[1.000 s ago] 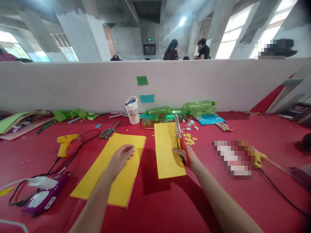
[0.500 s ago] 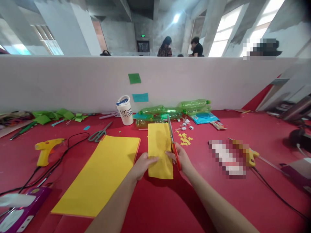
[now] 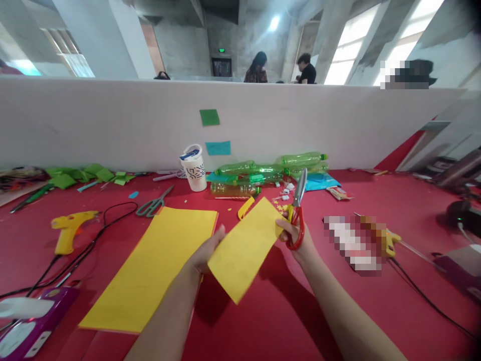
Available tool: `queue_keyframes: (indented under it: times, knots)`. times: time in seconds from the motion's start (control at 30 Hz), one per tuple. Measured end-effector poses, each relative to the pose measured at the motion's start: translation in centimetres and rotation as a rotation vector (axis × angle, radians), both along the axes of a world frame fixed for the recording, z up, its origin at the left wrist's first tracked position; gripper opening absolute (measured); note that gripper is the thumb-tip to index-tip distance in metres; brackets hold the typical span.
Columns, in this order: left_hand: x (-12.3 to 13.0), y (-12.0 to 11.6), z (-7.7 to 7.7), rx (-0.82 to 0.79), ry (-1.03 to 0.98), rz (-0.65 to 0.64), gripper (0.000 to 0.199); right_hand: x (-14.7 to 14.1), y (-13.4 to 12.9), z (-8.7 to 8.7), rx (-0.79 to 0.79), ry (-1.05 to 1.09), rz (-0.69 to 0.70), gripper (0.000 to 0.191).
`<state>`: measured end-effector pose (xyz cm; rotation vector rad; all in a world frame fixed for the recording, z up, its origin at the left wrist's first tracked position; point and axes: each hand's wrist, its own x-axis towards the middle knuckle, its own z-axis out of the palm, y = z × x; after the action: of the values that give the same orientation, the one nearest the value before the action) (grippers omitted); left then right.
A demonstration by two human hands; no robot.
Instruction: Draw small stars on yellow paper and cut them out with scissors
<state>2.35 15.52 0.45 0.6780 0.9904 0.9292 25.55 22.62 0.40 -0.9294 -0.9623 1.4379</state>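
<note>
A folded-looking yellow sheet of paper (image 3: 246, 250) is held tilted above the red table. My left hand (image 3: 208, 248) grips its left edge, with the fingers mostly hidden behind the paper. In my right hand (image 3: 302, 243) are scissors (image 3: 295, 215) with red and yellow handles, blades pointing up and away. The right fingertips also touch the paper's right corner. Beside my left arm lies a stack of larger yellow sheets (image 3: 158, 265). Just beyond the held paper are a yellow strip loop (image 3: 246, 208) and small yellow stars (image 3: 281, 206), partly covered.
Green bottles (image 3: 266, 173) and a white cup (image 3: 194, 168) stand or lie along the white partition (image 3: 112, 120). Grey scissors (image 3: 155, 201) and a yellow glue gun (image 3: 71, 228) with a cord are on the left. Another glue gun (image 3: 391, 241) lies right.
The paper has turned from upright to slanted and come slightly nearer. My right hand and scissors have moved right, with the blades swung right. A yellow strip loop now shows behind the paper.
</note>
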Motion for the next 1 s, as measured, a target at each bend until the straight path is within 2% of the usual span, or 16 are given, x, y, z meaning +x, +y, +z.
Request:
queue_keyframes:
  times: [0.03,0.1,0.13,0.17,0.2,0.23,0.27,0.3,0.33,0.4,0.57,0.67,0.8,0.9,1.0]
  knots:
    - [0.2,0.0,0.1,0.026,-0.041,0.049,0.046,-0.1,0.0,0.1,-0.008,0.049,-0.022,0.035]
    - [1.3,-0.1,0.1,0.148,-0.047,0.089,0.039,-0.4,0.0,0.2,-0.026,0.136,-0.059,0.035]
    - [2.0,-0.2,0.1,0.227,-0.011,0.053,0.035,-0.7,-0.1,0.2,-0.037,0.166,-0.077,0.035]
    - [2.9,-0.3,0.0,0.285,0.039,-0.084,0.033,-1.0,-0.2,0.2,-0.048,0.187,-0.096,0.035]
    - [3.9,-0.5,-0.2,0.342,0.086,-0.15,0.032,-1.3,-0.4,0.1,-0.061,0.198,-0.114,0.036]
    - [4.8,-0.5,-0.5,0.374,0.106,-0.144,0.036,-1.6,-0.7,0.0,-0.069,0.2,-0.12,0.037]
    - [5.7,-0.5,-0.8,0.399,0.128,-0.114,0.039,-2.0,-1.0,-0.1,-0.072,0.195,-0.113,0.037]
    - [6.4,-0.5,-1.2,0.417,0.142,-0.031,0.037,-2.3,-1.3,-0.3,-0.068,0.184,-0.092,0.038]
    - [6.9,-0.3,-1.5,0.406,0.168,0.051,0.03,-2.7,-1.7,-0.4,-0.056,0.163,-0.068,0.038]
    - [7.3,0.0,-2.1,0.343,0.197,0.205,0.031,-3.3,-2.3,-0.7,-0.032,0.107,-0.019,0.037]
    - [5.8,0.7,-2.2,0.289,0.193,0.264,0.04,-3.4,-2.4,-0.7,0.02,-0.09,0.086,0.032]
    - [4.4,1.2,-1.9,0.235,0.189,0.43,0.039,-2.2,-2.1,0.0,0.046,-0.267,0.225,0.03]
    - [2.6,1.9,-1.8,0.255,0.128,0.639,0.036,-0.7,-2.1,1.0,0.115,-0.548,0.499,0.032]
    - [1.7,2.2,-1.7,0.281,0.084,0.71,0.034,-0.4,-2.5,1.1,0.136,-0.684,0.587,0.034]
    - [1.4,2.2,-1.4,0.267,0.055,0.745,0.034,-0.6,-2.8,0.8,0.092,-0.746,0.645,0.036]
